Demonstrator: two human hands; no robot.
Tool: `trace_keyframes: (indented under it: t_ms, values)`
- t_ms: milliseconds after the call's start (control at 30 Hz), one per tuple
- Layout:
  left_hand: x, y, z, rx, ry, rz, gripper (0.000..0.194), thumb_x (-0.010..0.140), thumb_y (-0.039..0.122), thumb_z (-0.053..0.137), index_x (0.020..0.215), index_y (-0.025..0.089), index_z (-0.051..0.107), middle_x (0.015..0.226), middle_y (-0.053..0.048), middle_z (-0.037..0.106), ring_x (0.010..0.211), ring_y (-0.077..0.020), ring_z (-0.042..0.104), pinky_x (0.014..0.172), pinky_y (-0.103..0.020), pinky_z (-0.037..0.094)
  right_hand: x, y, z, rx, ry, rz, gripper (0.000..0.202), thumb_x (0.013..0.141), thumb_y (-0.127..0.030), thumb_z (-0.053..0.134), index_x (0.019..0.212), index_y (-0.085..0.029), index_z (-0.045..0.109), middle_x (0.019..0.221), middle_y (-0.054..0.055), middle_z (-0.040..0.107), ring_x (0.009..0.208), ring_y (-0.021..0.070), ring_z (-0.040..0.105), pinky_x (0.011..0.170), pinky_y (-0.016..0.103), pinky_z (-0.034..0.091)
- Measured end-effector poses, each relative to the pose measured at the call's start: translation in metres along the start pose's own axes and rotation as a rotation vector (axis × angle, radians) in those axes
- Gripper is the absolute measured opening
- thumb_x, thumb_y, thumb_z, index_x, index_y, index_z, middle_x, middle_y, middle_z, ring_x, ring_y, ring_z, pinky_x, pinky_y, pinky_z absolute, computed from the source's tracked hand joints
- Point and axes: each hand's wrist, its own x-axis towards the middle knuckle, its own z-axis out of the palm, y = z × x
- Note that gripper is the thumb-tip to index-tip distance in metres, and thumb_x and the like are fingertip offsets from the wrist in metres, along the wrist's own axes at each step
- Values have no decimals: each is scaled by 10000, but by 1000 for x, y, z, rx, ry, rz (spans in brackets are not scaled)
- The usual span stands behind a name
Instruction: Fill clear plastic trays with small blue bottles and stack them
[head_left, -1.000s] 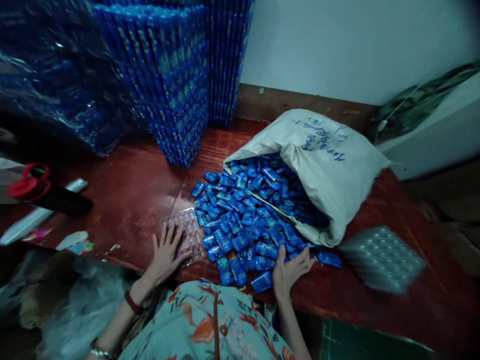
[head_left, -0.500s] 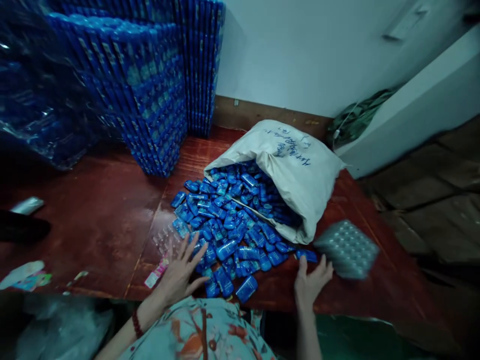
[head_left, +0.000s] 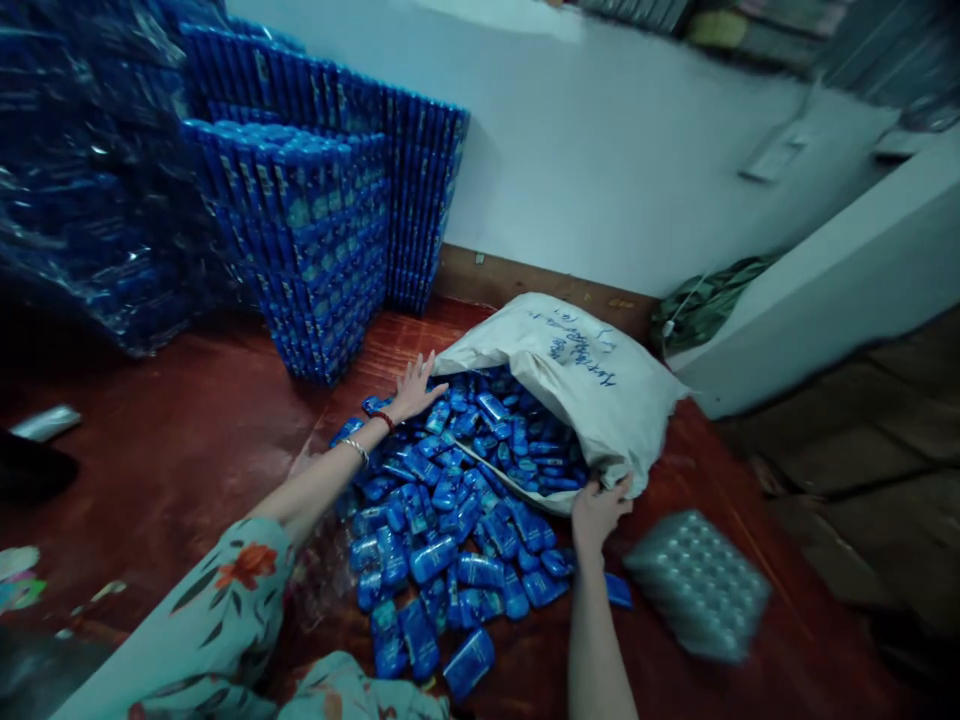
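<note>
A white sack with blue handwriting lies on its side, its mouth facing me. Small blue packs, glossy and rounded, fill the mouth and spill over the table in a loose heap. My left hand reaches to the left corner of the mouth, fingers spread, over the packs and by the sack's edge. At the right corner, my right hand has its fingers closed round the sack's lip. One blue pack lies apart, just right of my right wrist.
Tall stacks of blue packs stand at the back left, beside plastic-wrapped blue goods. A clear bubbled tray stack sits at the right. A white wall rises behind the red-brown table. Green cloth lies in the corner.
Both hands have moved forward from the near side of the heap to the two corners of the sack's mouth. My right hand has closed on the lip. The view has tilted up.
</note>
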Motion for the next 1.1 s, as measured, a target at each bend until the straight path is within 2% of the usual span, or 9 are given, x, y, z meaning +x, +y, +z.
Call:
trace_keyframes:
  t_ms: [167, 333, 467, 533, 633, 733, 900, 1000, 1100]
  values:
    - [41, 3, 25, 19, 7, 21, 657, 899, 512, 347, 1456, 202, 186, 1503, -137, 245, 1387, -307, 202, 1088, -513, 203, 34, -7, 18, 0, 13, 98, 659, 866, -452, 321, 1446, -167, 193, 1315, 249, 342, 1037, 361, 568, 893, 535, 406]
    - [38, 24, 40, 30, 6, -2, 675, 880, 557, 351, 1437, 192, 241, 1497, -157, 246, 1349, -355, 270, 1044, -538, 268, 82, -15, 23, -9, 16, 90, 633, 885, -403, 310, 1449, -147, 180, 1343, 265, 349, 1078, 351, 550, 906, 513, 404]
    - [36, 55, 38, 72, 176, -7, 749, 830, 610, 419, 1427, 186, 262, 1489, -167, 255, 1366, -405, 177, 1038, -641, 166, 99, -16, 22, -19, 26, 50, 567, 843, -354, 373, 1334, -72, 406, 1174, 256, 530, 1030, 351, 569, 876, 499, 421]
    - [44, 72, 32, 39, 270, 170, 660, 838, 557, 459, 1393, 224, 330, 1457, -131, 334, 1364, -351, 212, 1074, -594, 130, 97, -10, 21, -12, 68, 29, 501, 830, -358, 362, 1206, -73, 531, 1044, 228, 607, 998, 351, 581, 855, 485, 431]
    - [67, 92, 22, -203, 214, 384, 345, 855, 414, 496, 1115, 209, 593, 1153, -84, 611, 1128, -254, 501, 1018, -429, 312, 88, 3, 14, 16, 171, 0, 470, 834, -370, 292, 1077, -116, 603, 918, 189, 651, 974, 345, 594, 818, 455, 447]
    - [96, 106, 13, -355, 184, 337, 249, 865, 306, 446, 800, 151, 630, 759, -31, 637, 774, -176, 564, 790, -290, 425, 79, 16, 4, 30, 253, -29, 489, 821, -382, 262, 1016, -119, 624, 896, 203, 654, 972, 363, 597, 789, 459, 451]
    - [129, 118, -2, -467, 292, 235, 260, 851, 236, 399, 678, 141, 567, 639, 1, 547, 652, -135, 487, 639, -232, 363, 64, 21, -14, 19, 199, -100, 449, 803, -444, 322, 902, -151, 648, 816, 189, 658, 898, 380, 609, 763, 496, 456]
    - [135, 121, -9, -520, 339, 210, 230, 833, 216, 412, 661, 144, 547, 629, 15, 524, 634, -121, 460, 607, -223, 330, 44, 0, -22, -66, 202, -237, 495, 802, -490, 415, 1041, -101, 605, 994, 247, 620, 1033, 419, 544, 839, 564, 415]
    - [134, 124, -14, -550, 352, 206, 216, 826, 198, 417, 654, 141, 534, 616, 24, 504, 618, -110, 442, 588, -217, 313, 19, -41, -19, -104, 352, -570, 572, 833, -440, 465, 1260, -60, 461, 1336, 280, 402, 1280, 401, 333, 997, 591, 292]
